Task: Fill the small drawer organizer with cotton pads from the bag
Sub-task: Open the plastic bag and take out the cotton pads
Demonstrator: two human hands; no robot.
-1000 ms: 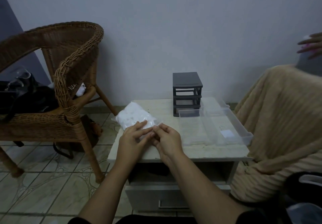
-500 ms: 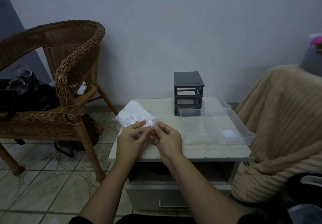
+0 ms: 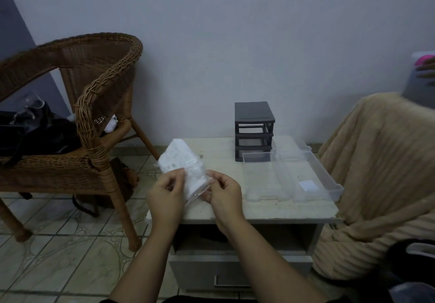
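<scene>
Both hands, left (image 3: 166, 195) and right (image 3: 224, 194), pinch the bag (image 3: 183, 168) mouth above the desk (image 3: 270, 210), likely to pull it open; drawers (image 3: 289, 180) wait empty alongside.

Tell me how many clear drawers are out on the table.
3 drawers: one just in front of the organizer, one along the table's right edge, one behind those, beside the organizer. Their clear walls overlap, so the count is unsure.

A wicker chair (image 3: 77, 114) stands left of a blanket-draped seat (image 3: 376, 173).
</scene>
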